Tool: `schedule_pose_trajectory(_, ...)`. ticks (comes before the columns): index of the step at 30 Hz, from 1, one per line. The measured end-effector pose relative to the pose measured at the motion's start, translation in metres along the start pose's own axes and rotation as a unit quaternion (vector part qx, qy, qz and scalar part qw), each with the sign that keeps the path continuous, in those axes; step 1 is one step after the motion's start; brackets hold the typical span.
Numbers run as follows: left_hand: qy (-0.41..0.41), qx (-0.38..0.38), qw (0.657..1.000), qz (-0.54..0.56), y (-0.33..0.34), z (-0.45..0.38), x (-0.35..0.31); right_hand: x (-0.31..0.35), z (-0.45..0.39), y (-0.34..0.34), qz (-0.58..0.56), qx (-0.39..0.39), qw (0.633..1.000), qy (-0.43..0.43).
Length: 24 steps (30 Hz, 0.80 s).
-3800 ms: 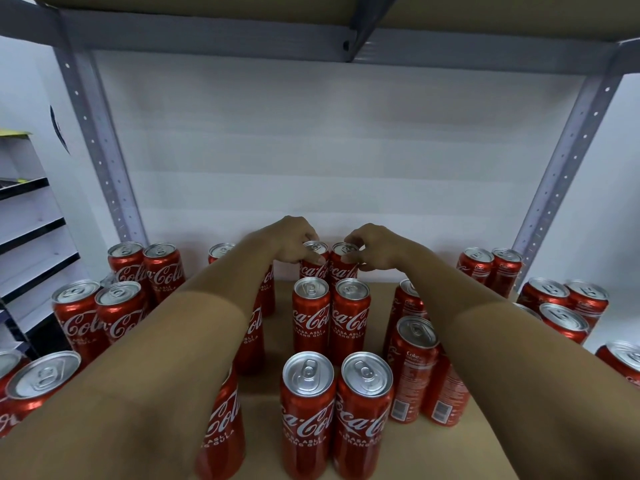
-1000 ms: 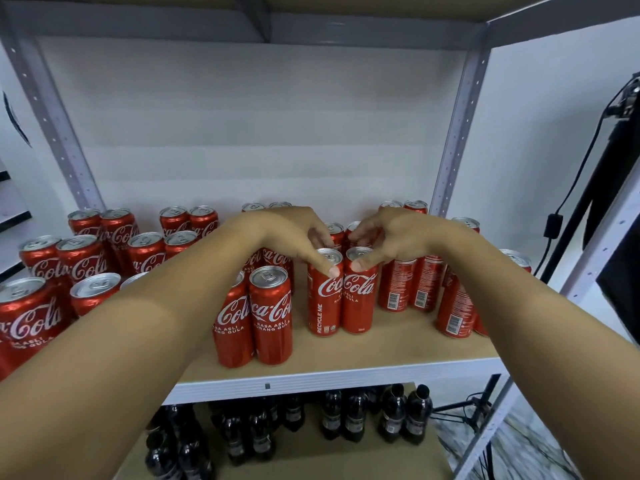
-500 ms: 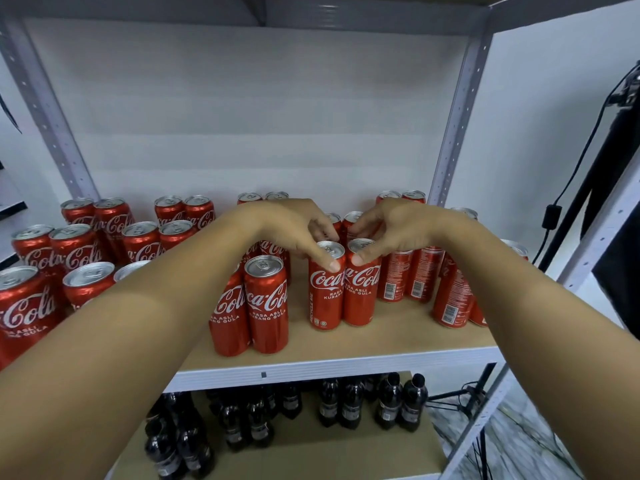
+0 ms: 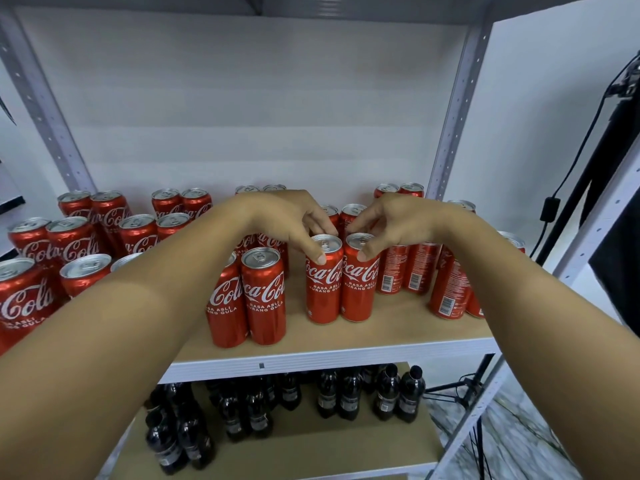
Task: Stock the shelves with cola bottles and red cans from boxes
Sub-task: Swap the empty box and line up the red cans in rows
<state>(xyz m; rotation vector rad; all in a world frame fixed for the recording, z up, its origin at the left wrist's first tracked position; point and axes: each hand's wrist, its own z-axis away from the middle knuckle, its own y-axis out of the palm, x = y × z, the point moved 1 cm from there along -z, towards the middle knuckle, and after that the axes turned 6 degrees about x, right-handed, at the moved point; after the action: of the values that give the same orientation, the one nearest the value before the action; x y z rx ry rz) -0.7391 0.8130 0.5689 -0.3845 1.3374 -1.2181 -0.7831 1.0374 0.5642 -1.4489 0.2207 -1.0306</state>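
Two red cola cans stand side by side on the wooden shelf point(image 4: 398, 327), near its front. My left hand point(image 4: 291, 220) grips the top of the left can point(image 4: 323, 289), thumb on its front and fingers curled over the rim. My right hand point(image 4: 388, 220) grips the top of the right can point(image 4: 358, 289) the same way. Both cans stand upright, touching each other. Several more red cans point(image 4: 263, 299) stand in pairs across the shelf. Dark cola bottles point(image 4: 398, 393) fill the shelf below.
Grey metal uprights point(image 4: 450, 133) frame the shelf at left and right. A white wall lies behind. At the far right hang a black cable and a tripod stand point(image 4: 457, 389). Bare board shows in front of the held cans.
The view pulled back from the shelf. Both hands moved from a rear pair of cans to this front pair, whose labels have turned and now face me.
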Motion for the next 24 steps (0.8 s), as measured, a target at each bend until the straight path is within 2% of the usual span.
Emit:
schedule_pose_trajectory(6,0.001,-0.005,1.000,0.014,0.002,0.002,0.001,-0.002,0.001,0.005,-0.009,-0.006,1.000,-0.006)
schedule_pose_trajectory(11,0.025,-0.023,0.999,0.022,0.006,0.003,-0.004,-0.002,0.003,0.004,-0.038,0.003,0.999,-0.006)
schedule_pose_trajectory(17,0.061,-0.033,0.997,-0.018,0.009,0.008,-0.009,-0.002,0.011,0.004,-0.052,0.009,0.999,-0.012)
schedule_pose_trajectory(24,0.085,-0.021,0.996,-0.011,0.015,0.012,-0.017,0.000,0.025,0.005,-0.061,0.015,0.998,-0.015)
